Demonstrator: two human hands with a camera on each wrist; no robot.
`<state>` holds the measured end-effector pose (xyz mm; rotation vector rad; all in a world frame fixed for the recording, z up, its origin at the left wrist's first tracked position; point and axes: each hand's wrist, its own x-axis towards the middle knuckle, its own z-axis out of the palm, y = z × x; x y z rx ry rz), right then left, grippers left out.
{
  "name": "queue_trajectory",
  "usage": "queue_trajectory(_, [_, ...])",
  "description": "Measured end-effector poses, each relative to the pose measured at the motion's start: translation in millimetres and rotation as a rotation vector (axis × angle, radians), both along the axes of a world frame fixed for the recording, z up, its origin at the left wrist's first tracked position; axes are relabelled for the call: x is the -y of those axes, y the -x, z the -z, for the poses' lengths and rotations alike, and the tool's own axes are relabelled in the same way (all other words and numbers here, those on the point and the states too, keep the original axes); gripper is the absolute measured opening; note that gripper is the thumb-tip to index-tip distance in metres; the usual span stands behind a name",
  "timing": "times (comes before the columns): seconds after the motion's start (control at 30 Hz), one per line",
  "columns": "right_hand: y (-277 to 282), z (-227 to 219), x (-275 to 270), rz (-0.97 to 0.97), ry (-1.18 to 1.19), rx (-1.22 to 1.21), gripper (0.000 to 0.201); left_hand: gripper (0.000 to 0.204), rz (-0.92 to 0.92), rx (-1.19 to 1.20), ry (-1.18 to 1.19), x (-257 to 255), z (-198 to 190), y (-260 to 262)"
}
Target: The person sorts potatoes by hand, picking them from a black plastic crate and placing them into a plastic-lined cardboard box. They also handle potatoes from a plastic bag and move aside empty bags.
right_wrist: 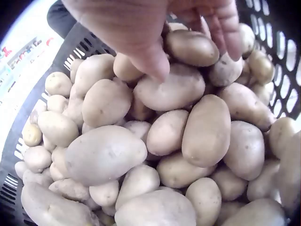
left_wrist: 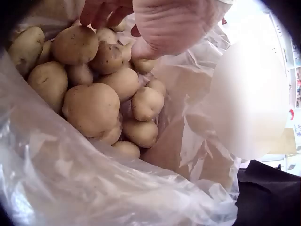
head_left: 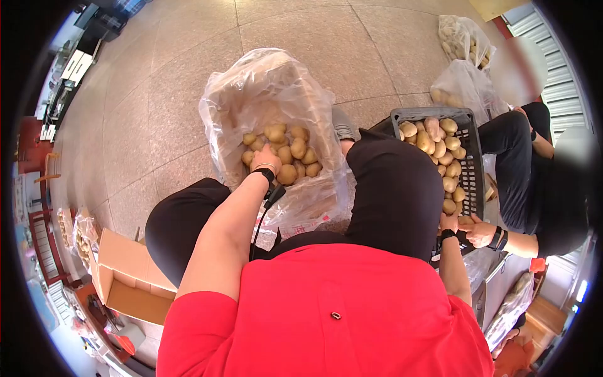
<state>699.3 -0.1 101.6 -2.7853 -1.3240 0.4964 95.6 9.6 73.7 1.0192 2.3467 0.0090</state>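
Observation:
My left hand [head_left: 265,160] reaches into a box lined with a clear plastic bag [head_left: 220,116]. Its fingers hang loosely over potatoes [left_wrist: 91,108] heaped at the bottom, thumb spread apart, fingertips right at the upper ones. On my other side, my right hand [head_left: 448,224] is at the near end of a black slotted crate [head_left: 474,147] full of potatoes [right_wrist: 207,129]. There its thumb and fingers curl around an oval potato [right_wrist: 193,47] on top of the pile. The thumb tip lies against a paler potato [right_wrist: 171,89] below.
Another person's hand [head_left: 480,232] reaches to the crate's near end, close beside my right hand. Plastic bags of potatoes [head_left: 461,38] stand beyond the crate. An open cardboard box [head_left: 135,270] sits at the left on the tiled floor [head_left: 169,94]. My knees flank the lined box.

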Motion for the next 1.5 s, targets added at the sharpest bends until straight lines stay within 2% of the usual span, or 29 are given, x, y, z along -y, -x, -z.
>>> queue_trajectory(0.03, [0,1,-1,-0.004,0.003,-0.002,0.08,0.05,-0.004,-0.002,0.003,0,0,1])
queue_trajectory(0.1, [-2,0,-5,0.066,0.055,-0.04,0.077,0.044,0.155,0.021,0.176,0,-2,-2])
queue_trajectory(0.13, [-1,-1,-6,0.065,0.057,-0.038,0.077,0.044,0.153,0.024,0.177,3,-4,-8])
queue_trajectory(0.2, [2,-4,-9,0.088,0.092,0.036,0.072,0.038,0.344,-0.095,0.14,13,-7,-22])
queue_trajectory(0.23, [12,-14,-10,0.086,0.091,0.038,0.072,0.038,0.342,-0.094,0.138,15,-7,-28])
queue_trajectory(0.3, [49,-51,-11,0.246,0.144,-0.072,0.065,0.034,0.429,-0.201,0.195,18,-5,-36])
queue_trajectory(0.33, [-13,25,-5,0.205,0.109,-0.036,0.055,0.034,0.429,-0.201,0.191,20,-7,-38])
queue_trajectory(0.37, [-21,41,1,0.209,0.104,-0.034,0.055,0.034,0.43,-0.211,0.185,20,-8,-41])
queue_trajectory(0.43, [-23,39,7,-0.388,0.437,0.112,0.042,0.034,0.444,-0.218,0.169,20,-14,-46])
queue_trajectory(0.5, [-4,33,26,-0.239,0.238,-0.167,0.032,0.034,0.641,-0.176,0.123,19,-19,-48])
queue_trajectory(0.57, [26,6,33,-0.445,0.304,0.121,0.029,0.033,0.67,-0.055,0.086,19,-6,-47])
queue_trajectory(0.63, [27,1,36,-0.813,0.44,0.139,0.025,0.034,0.717,0.135,0.091,18,8,-40])
queue_trajectory(0.67, [23,8,38,-0.793,0.448,0.086,0.024,0.035,0.724,0.173,0.062,20,-4,-41])
queue_trajectory(0.7, [17,14,38,-0.777,0.452,0.034,0.023,0.037,0.756,0.154,0.064,21,8,-36])
queue_trajectory(0.77, [13,7,37,-0.887,0.117,-0.214,0.021,0.039,0.795,0.2,0.079,22,13,-32])
queue_trajectory(0.83, [21,-19,27,-0.819,0.165,-0.296,0.02,0.039,0.791,0.203,0.086,23,15,-32])
queue_trajectory(0.87, [1,27,19,-0.505,-0.037,-0.732,0.017,0.04,0.846,0.196,0.084,22,17,-30])
queue_trajectory(0.9, [66,-84,8,0.134,-0.002,-1.039,0.019,0.04,0.899,0.189,0.083,20,20,-29])
queue_trajectory(0.97, [88,-127,-12,0.15,-0.156,-1.177,0.023,0.042,0.71,0.231,0.106,15,-3,-40])
queue_trajectory(1.03, [93,-146,-39,-0.008,-0.232,-1.244,0.026,0.038,0.578,0.288,-0.04,4,-16,-48])
queue_trajectory(1.1, [128,-203,-56,-0.007,-0.272,-1.16,0.03,0.038,0.558,0.36,-0.288,-22,-16,-49])
queue_trajectory(1.13, [134,-214,-72,-0.108,-0.263,-1.165,0.033,0.038,0.576,0.369,-0.303,-36,-20,-53])
queue_trajectory(1.2, [157,-245,-92,-0.297,-0.263,-1.157,0.037,0.039,0.11,1.077,-0.407,-65,-41,-61])
queue_trajectory(1.23, [175,-263,-99,-0.386,-0.273,-1.146,0.038,0.039,0.124,1.086,-0.415,-73,-66,-70])
queue_trajectory(1.3, [199,-274,-124,-0.541,-0.093,-1.199,0.039,0.041,-0.035,1.3,-0.59,-75,-143,-94])
queue_trajectory(1.37, [237,-298,-127,-0.597,-0.022,-1.194,0.039,0.043,-0.05,1.391,-0.631,-72,-199,-109])
queue_trajectory(1.43, [268,-303,-136,-0.725,0.099,-1.196,0.044,0.044,-0.069,1.48,-0.669,-66,-237,-119])
queue_trajectory(1.5, [298,-311,-133,-0.781,0.156,-1.222,0.045,0.045,-0.121,1.686,-0.686,-61,-257,-123])
